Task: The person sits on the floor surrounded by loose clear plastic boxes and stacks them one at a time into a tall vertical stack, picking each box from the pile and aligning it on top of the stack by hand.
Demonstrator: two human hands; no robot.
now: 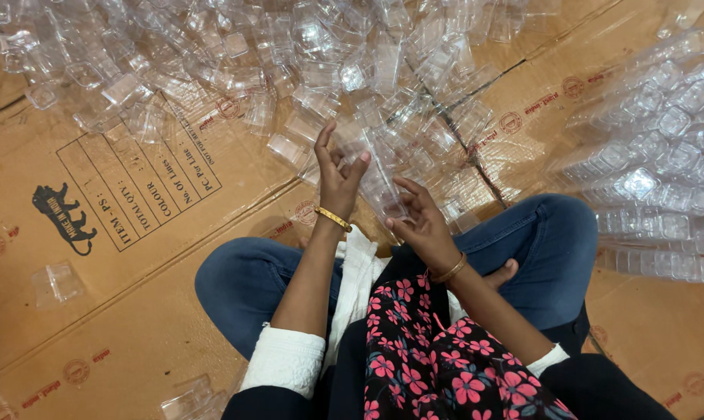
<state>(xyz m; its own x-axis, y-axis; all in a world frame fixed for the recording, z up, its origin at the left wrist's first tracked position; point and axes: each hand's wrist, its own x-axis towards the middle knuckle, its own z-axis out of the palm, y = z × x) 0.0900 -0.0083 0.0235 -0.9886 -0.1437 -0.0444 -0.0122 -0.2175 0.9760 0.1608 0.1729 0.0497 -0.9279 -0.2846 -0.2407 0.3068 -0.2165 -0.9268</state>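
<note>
I sit cross-legged on flattened cardboard. My right hand [423, 225] is curled around the lower end of a short stack of clear plastic cups [383, 193] held above my lap. At the stack's upper end, my left hand [336, 177] pinches it between thumb and fingers, the index finger raised. Both wrists wear a gold bangle. Just beyond my hands, a loose heap of clear plastic cups [313, 54] spreads across the far side of the cardboard.
Long nested rows of clear cups [663, 155] lie to the right of my knee. A single clear cup [56, 281] sits on the cardboard sheet [134, 311] at the left, and a few more [188, 400] lie near my left elbow. My knees in blue jeans flank my hands.
</note>
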